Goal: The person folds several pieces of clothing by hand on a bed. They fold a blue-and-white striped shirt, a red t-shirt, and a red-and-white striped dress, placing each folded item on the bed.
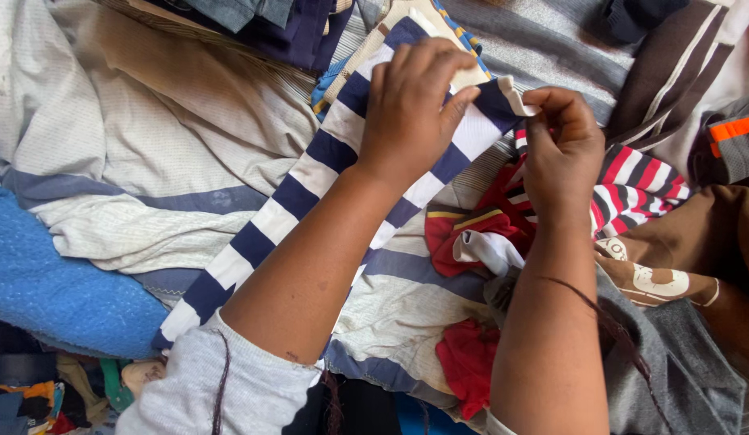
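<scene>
Navy-and-white striped cloth [310,185] runs in a long band under the left hand [411,105], whose fingers press down flat on its upper end, thumb curled over the edge. Just beside it, the right hand [561,149] pinches the band's white corner between thumb and fingertips — closed tight on the fabric. Below the right wrist lies a red striped garment [632,181]. Left of the left forearm spreads a pale sheet with a grey-blue band [149,161] — beyond it, a blue towel [52,282].

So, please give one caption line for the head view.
Two hands, left hand and right hand, grip a navy-and-white striped cloth over piled clothes.
</scene>
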